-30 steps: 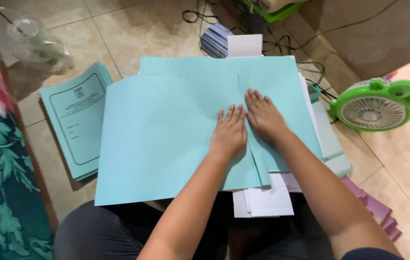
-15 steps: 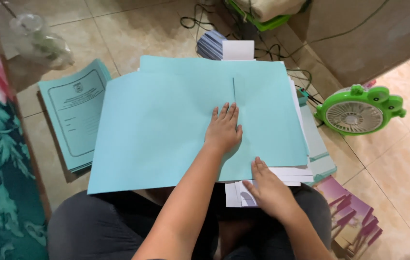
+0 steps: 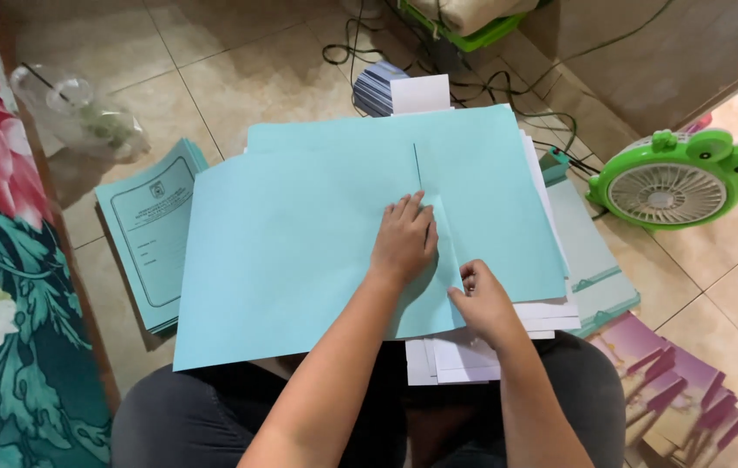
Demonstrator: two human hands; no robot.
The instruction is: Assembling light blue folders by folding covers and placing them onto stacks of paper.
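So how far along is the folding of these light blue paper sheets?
A stack of printed blue covers already lies on the floor beside the work. In hand: the left hand presses flat on the top blue sheet at its crease, while the right hand lifts the lower corner. More blue sheets and white pages wait underneath.

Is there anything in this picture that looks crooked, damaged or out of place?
Mostly small things. The large light blue sheet lies askew over the sheets beneath. The white paper stack under it is uneven, its edges sticking out. The left hand presses the sheet flat; the right hand touches its lower edge. Cables lie tangled on the floor.
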